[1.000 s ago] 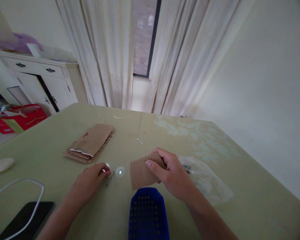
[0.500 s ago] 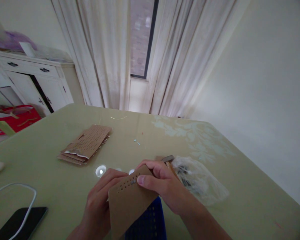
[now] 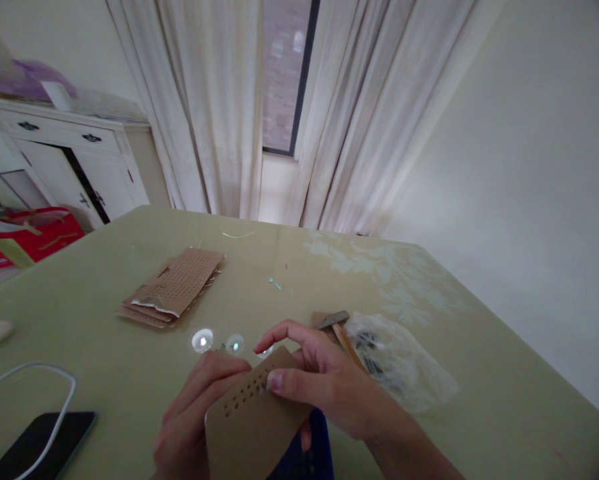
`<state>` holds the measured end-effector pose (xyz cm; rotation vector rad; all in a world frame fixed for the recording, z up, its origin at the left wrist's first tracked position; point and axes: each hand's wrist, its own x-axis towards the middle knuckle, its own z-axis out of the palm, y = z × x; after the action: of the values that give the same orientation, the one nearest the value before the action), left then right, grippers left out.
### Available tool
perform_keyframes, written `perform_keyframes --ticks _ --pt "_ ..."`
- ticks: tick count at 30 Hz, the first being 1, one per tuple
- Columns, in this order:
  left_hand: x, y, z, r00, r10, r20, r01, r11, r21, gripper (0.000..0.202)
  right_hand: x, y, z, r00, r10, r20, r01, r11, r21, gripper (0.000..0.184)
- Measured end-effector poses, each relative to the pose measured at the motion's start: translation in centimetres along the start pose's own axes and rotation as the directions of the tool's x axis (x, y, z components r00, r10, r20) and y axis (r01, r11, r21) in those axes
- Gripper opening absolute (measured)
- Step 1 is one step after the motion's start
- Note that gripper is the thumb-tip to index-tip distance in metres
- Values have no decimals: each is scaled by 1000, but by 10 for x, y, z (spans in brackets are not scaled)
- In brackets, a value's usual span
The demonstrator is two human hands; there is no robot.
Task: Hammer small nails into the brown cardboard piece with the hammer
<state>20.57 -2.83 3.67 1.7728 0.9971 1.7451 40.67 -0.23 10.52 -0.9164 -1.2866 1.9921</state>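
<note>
My right hand (image 3: 324, 387) pinches a brown cardboard piece (image 3: 252, 430) with rows of punched holes, thumb on its front face near the top edge. My left hand (image 3: 192, 417) is behind the card's left side, fingers curled against its back; what it holds, if anything, is hidden. The card is lifted above a blue perforated basket (image 3: 314, 450), mostly covered. Loose nails (image 3: 222, 347) lie on the table just beyond my hands.
A stack of punched cardboard pieces (image 3: 172, 287) lies left of centre on the green table (image 3: 104, 347). A small hammer (image 3: 336, 327) and a clear plastic bag (image 3: 402, 363) sit to the right. A black phone (image 3: 39, 443) and white cable (image 3: 34, 377) are at bottom left.
My left hand left the nails on the table and came up behind the card. My right hand lifted the card off the table toward me, uncovering the hammer.
</note>
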Motion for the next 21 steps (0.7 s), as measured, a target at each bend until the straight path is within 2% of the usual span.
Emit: perform_keyframes --ticks 3,7,8,11,12,14,16,19,21 --pt "3 -5 -2 1000 -20 16 20 1000 -11 36 3 2 1 999 -13 -47 12 1000 -22 47" --pt "19 -16 -7 982 -57 178 45 997 70 23 5 0 -3 982 -58 -181 39 993 -108 42" --pt "23 -18 -9 982 -78 174 59 992 110 21 4 -1 -4 972 -81 -220 50 989 -141 40" --pt "30 -16 -12 995 -83 52 70 972 224 22 -2 -5 -4 920 -192 -342 75 942 -328 31" --pt "31 -15 -13 998 -45 33 36 968 249 21 -5 -6 -2 894 -248 -373 67 897 -436 27" --pt "30 -12 -13 994 71 80 -90 959 267 15 -10 -9 6 851 -362 -380 21 748 -664 21" --pt "28 -10 -11 969 198 146 -230 940 251 15 -14 -10 16 847 -430 -313 12 604 -797 20" --pt "23 -10 -10 933 314 179 -350 907 235 22 -16 -10 30 871 -449 -201 87 543 -835 23" --pt "19 -8 -11 914 355 195 -397 880 262 28 -15 -7 34 873 -455 -177 100 521 -848 23"
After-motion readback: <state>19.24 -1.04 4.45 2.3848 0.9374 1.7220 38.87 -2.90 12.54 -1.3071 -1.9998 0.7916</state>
